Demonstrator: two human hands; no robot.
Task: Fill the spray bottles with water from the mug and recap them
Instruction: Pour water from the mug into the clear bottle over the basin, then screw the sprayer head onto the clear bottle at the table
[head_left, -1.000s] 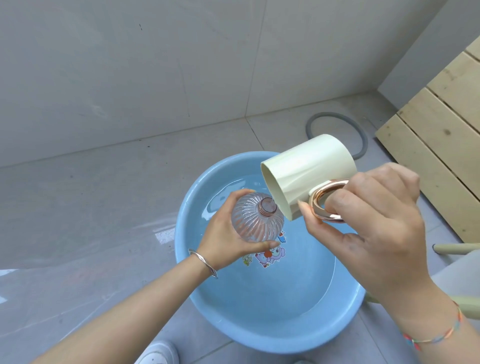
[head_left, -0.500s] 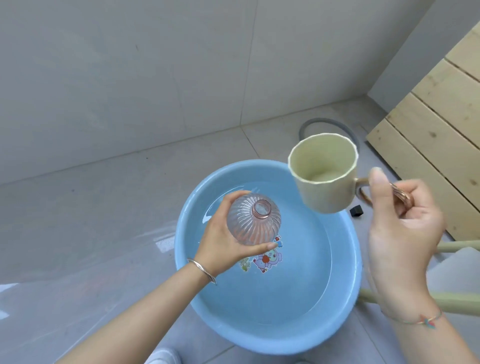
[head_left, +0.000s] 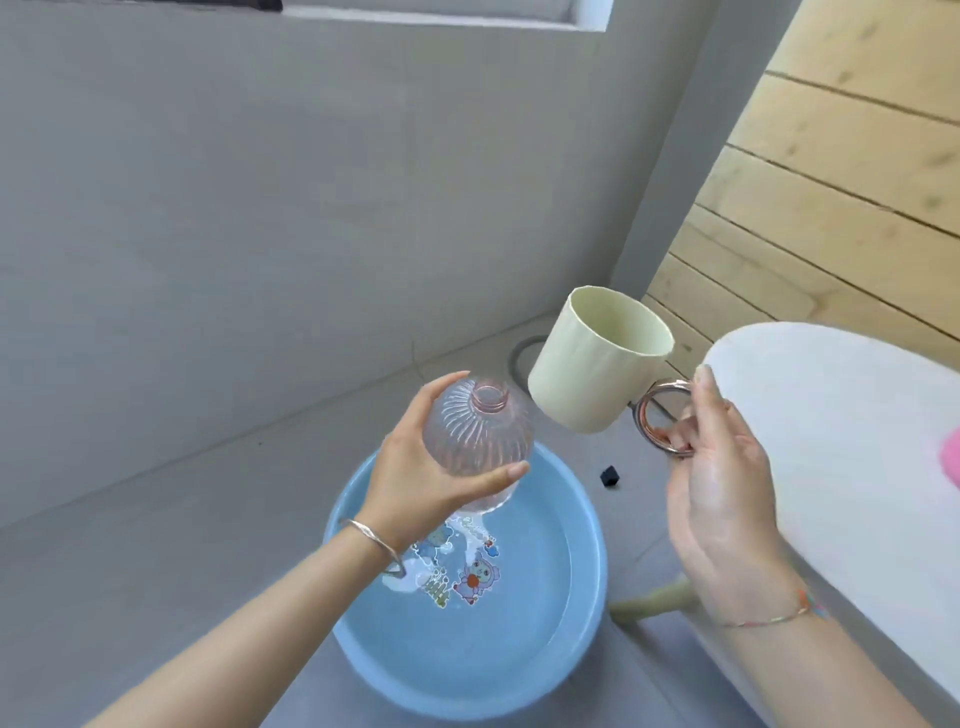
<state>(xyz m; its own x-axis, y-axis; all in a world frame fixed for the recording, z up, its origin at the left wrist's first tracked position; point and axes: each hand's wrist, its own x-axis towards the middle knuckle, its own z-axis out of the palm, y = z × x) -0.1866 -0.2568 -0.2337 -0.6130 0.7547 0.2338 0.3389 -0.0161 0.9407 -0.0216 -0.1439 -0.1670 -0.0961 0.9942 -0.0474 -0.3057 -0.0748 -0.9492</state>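
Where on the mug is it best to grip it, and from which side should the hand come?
By the ring handle, from the right. The handle sticks out of the mug on that side, toward the right hand, whose fingers pass through it. The body is wide and smooth, harder to clasp.

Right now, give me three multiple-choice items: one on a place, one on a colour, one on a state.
1. The small black object lies: A on the floor beside the basin; B inside the basin; C on a shelf.
2. The basin is: A red; B blue; C green.
3. The bottle neck is: A capped; B fitted with a sprayer; C open.
Answers: A, it sits on the floor right of the rim; B, its wall is blue; C, nothing covers the neck.
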